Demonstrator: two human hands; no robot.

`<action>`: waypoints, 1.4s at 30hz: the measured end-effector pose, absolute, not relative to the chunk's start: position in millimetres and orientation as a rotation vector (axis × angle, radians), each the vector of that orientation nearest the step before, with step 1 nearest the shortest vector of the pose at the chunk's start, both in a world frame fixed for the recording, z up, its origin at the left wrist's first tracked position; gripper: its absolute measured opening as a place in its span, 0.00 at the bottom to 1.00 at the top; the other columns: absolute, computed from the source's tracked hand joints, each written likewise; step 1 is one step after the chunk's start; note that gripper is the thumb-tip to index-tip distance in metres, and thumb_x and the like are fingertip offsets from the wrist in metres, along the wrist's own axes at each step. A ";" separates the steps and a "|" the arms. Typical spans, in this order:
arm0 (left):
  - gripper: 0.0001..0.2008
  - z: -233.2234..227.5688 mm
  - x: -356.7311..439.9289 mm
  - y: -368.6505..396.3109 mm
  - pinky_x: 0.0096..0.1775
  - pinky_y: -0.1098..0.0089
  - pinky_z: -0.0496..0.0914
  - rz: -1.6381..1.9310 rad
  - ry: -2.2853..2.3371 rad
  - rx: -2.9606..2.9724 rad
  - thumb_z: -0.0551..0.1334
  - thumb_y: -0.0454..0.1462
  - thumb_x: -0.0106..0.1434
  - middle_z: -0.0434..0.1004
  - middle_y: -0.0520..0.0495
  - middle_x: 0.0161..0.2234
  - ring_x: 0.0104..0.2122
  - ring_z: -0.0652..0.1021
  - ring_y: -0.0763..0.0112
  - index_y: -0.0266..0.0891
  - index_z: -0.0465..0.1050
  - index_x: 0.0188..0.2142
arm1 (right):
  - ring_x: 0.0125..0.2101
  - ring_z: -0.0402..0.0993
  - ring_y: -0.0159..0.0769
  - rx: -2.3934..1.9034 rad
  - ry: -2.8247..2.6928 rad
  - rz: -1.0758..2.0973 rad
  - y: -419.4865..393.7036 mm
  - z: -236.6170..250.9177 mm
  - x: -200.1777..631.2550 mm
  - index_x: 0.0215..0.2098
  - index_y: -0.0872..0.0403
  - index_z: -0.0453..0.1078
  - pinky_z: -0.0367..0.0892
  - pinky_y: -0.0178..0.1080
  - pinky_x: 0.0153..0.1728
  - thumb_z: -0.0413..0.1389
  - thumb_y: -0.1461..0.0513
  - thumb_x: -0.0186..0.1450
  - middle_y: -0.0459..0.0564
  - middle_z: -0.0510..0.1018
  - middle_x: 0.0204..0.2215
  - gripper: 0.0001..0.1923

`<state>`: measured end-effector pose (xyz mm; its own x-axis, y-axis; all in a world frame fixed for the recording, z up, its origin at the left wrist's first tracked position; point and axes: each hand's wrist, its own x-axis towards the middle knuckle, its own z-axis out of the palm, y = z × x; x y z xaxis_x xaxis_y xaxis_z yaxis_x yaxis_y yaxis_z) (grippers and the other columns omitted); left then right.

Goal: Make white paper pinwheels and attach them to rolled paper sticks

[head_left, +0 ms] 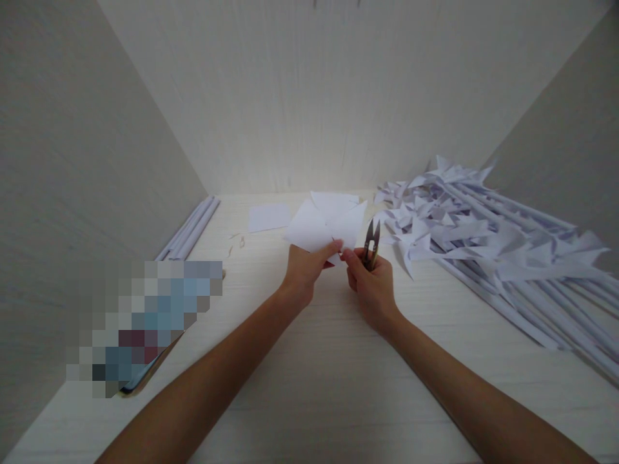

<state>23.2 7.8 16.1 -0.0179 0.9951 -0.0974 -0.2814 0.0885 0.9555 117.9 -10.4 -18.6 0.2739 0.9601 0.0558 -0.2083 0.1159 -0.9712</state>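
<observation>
Just above the two hands, a cut white paper square [326, 223] fanned out into pointed flaps, its lower corner pinched between the fingers of the left hand [305, 267] and the fingertips of the right hand [368, 283]. The right hand also had its fingers closed around small metal snips [372, 243], blades pointing up and slightly parted, just right of the paper. Beyond the right hand lay a pile of finished paper pinwheels [483, 238] on long white sticks. Beyond the left hand lay a loose white sheet [269, 217], and farther left a bundle of rolled paper sticks [191, 229] rested against the wall.
</observation>
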 end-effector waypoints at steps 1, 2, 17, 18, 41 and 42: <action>0.10 15.7 23.5 7.2 0.25 0.75 0.67 1.278 1.066 0.918 0.67 0.34 0.42 0.75 0.49 0.27 0.25 0.74 0.74 0.36 0.72 0.27 | 0.12 0.47 0.22 -1.100 -0.902 1.040 -10.4 -18.8 118.2 0.21 0.55 0.65 0.44 0.32 0.14 0.59 0.51 0.50 0.36 0.56 0.11 0.16; 0.10 15.1 23.9 6.5 0.25 0.75 0.67 1.270 1.068 0.921 0.66 0.34 0.42 0.75 0.49 0.27 0.25 0.74 0.74 0.36 0.72 0.27 | 0.12 0.48 0.22 -1.098 -0.912 1.034 -10.3 -19.0 118.4 0.21 0.55 0.65 0.45 0.32 0.14 0.59 0.51 0.50 0.36 0.56 0.11 0.16; 0.07 31.6 7.2 23.9 0.27 0.74 0.68 1.468 1.064 0.927 0.63 0.36 0.47 0.74 0.50 0.24 0.26 0.75 0.74 0.35 0.70 0.26 | 0.11 0.44 0.20 -0.954 -1.006 1.348 -15.3 -11.3 117.5 0.25 0.54 0.61 0.39 0.29 0.11 0.50 0.44 0.55 0.35 0.53 0.13 0.21; 0.07 33.9 5.7 24.7 0.27 0.74 0.68 1.468 1.054 0.921 0.63 0.35 0.47 0.75 0.50 0.25 0.26 0.76 0.73 0.35 0.70 0.28 | 0.11 0.45 0.20 -0.970 -1.048 1.340 -16.0 -11.8 116.9 0.24 0.54 0.60 0.40 0.29 0.12 0.50 0.44 0.55 0.35 0.54 0.13 0.21; 0.05 28.0 8.8 20.6 0.26 0.74 0.68 1.366 1.066 0.966 0.62 0.36 0.49 0.73 0.50 0.22 0.24 0.74 0.75 0.35 0.69 0.24 | 0.13 0.46 0.23 -1.074 -1.276 1.198 -23.2 -14.8 115.8 0.19 0.53 0.56 0.43 0.30 0.13 0.46 0.47 0.60 0.37 0.53 0.11 0.21; 0.05 27.8 8.8 20.7 0.26 0.74 0.68 1.365 1.068 0.964 0.62 0.36 0.49 0.73 0.50 0.22 0.24 0.74 0.75 0.35 0.69 0.24 | 0.13 0.46 0.23 -1.080 -1.277 1.193 -23.2 -14.9 115.9 0.19 0.53 0.56 0.43 0.30 0.13 0.46 0.46 0.60 0.37 0.53 0.11 0.21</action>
